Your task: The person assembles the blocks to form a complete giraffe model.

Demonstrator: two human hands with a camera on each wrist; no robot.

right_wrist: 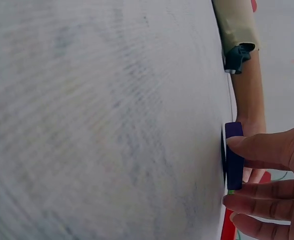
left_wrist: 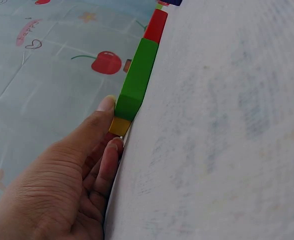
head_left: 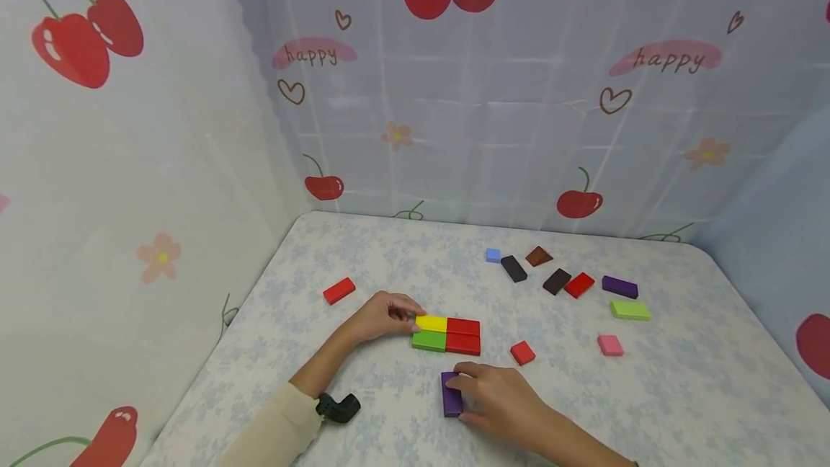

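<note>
A yellow block [head_left: 431,323], a green block [head_left: 429,341] and two red blocks [head_left: 463,345] lie side by side as a flat rectangle on the table. At its left end my left hand [head_left: 384,317] pinches the yellow block, thumb on the near side and fingers on the far side. The left wrist view shows the thumb right at the corner of the green block [left_wrist: 137,80]. Nearer to me, my right hand [head_left: 504,401] holds a purple block [head_left: 450,396] between thumb and fingers. In the right wrist view that block [right_wrist: 234,160] stands close over the table with a shadow beside it.
A small red block [head_left: 522,353] lies right of the rectangle, another red block [head_left: 339,291] at the far left. Several more blocks are scattered at the back right, among them a lime block [head_left: 630,310] and a pink one [head_left: 609,345]. Curtains [head_left: 454,107] border the table.
</note>
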